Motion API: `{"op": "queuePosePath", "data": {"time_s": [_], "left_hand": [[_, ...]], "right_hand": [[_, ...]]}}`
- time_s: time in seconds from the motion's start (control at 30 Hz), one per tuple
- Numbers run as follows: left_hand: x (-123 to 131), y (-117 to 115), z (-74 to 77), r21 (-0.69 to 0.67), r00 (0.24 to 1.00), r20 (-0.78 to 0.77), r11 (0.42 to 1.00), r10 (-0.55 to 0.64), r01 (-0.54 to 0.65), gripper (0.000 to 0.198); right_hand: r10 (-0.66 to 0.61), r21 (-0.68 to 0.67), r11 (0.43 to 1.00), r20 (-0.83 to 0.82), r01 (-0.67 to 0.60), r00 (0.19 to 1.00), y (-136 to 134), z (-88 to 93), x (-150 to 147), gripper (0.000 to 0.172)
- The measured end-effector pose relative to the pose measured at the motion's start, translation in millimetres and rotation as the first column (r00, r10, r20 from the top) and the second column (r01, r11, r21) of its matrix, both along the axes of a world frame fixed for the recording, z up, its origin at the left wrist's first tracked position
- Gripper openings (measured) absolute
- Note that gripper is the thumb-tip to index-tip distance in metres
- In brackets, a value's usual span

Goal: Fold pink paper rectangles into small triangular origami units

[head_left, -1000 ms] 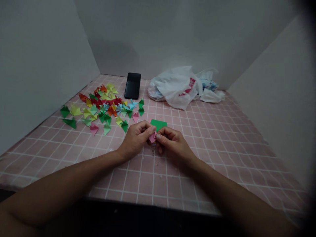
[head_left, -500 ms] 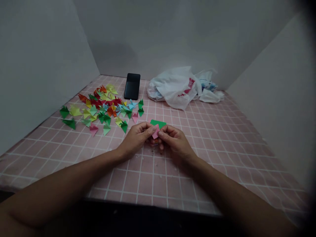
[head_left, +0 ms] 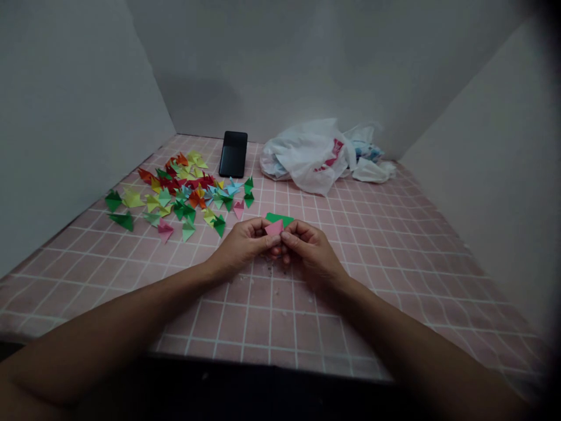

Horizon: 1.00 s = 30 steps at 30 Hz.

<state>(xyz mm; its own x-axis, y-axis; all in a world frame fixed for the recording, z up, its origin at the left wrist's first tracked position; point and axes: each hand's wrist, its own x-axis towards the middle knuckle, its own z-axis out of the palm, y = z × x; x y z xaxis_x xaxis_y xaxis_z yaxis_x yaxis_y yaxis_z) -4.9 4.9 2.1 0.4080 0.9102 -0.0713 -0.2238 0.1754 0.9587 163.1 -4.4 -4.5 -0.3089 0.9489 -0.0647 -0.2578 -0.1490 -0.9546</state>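
A small folded pink paper is pinched between my two hands above the table. My left hand grips its left and lower side with thumb and fingers. At its right edge, my right hand holds it between thumb and forefinger. Just behind the fingers lies green paper, partly covered by the pink piece and my hands. To the left spreads a group of folded paper shapes in red, orange, yellow, green, blue and pink.
The table has a pink cloth with white grid lines. A black phone leans near the back wall. Right of it sits a crumpled white plastic bag, with another bag beside it. Grey walls rise on three sides.
The pink paper has turned in my fingers, and a wider triangular face now shows, pointing left. Both hands stay in nearly the same place.
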Motion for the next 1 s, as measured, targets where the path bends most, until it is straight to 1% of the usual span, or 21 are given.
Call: {"op": "queuePosePath", "data": {"time_s": [0.1, 0.27, 0.37, 0.47, 0.6, 0.7, 0.87, 1.0], "left_hand": [[-0.4, 0.8, 1.9, 0.002, 1.000, -0.016, 1.000, 0.007, -0.007, 0.022], [-0.3, 2.1, 3.0, -0.004, 0.999, -0.028, 1.000, -0.020, 0.020, 0.018], [-1.0, 2.6, 2.7, -0.008, 0.999, -0.018, 0.999, -0.037, 0.036, 0.018], [-1.6, 2.7, 2.9, 0.016, 0.999, -0.033, 0.999, -0.035, 0.036, 0.020], [-1.4, 3.0, 1.6, 0.034, 0.998, -0.065, 0.999, -0.025, 0.027, 0.022], [-1.0, 3.1, 0.8, 0.027, 0.997, -0.080, 0.999, -0.020, 0.022, 0.024], [-0.5, 2.9, 2.3, 0.027, 0.995, -0.096, 0.999, -0.020, 0.023, 0.026], [-0.6, 2.5, 3.7, 0.023, 0.994, -0.102, 0.999, -0.035, 0.038, 0.024]], "right_hand": [[0.037, 0.006, 0.999, -0.018, -0.037, 0.999, -0.3, 1.1, 0.5, 0.028], [0.026, 0.015, 1.000, -0.010, -0.026, 1.000, 1.9, 1.4, 1.6, 0.029], [0.024, 0.012, 1.000, 0.002, -0.024, 1.000, 4.1, 0.8, 2.4, 0.031], [0.024, 0.019, 1.000, 0.036, -0.024, 0.999, 5.1, -0.4, 2.7, 0.032], [-0.044, 0.075, 0.997, 0.112, 0.036, 0.993, 5.3, -4.4, 2.4, 0.030], [-0.075, 0.110, 0.992, 0.137, 0.060, 0.988, 5.4, -7.1, 2.0, 0.026], [-0.062, 0.073, 0.996, 0.098, 0.055, 0.993, 4.9, -6.7, 1.9, 0.026], [0.002, 0.054, 0.999, 0.063, -0.006, 0.998, 4.8, -4.8, 3.1, 0.028]]}}
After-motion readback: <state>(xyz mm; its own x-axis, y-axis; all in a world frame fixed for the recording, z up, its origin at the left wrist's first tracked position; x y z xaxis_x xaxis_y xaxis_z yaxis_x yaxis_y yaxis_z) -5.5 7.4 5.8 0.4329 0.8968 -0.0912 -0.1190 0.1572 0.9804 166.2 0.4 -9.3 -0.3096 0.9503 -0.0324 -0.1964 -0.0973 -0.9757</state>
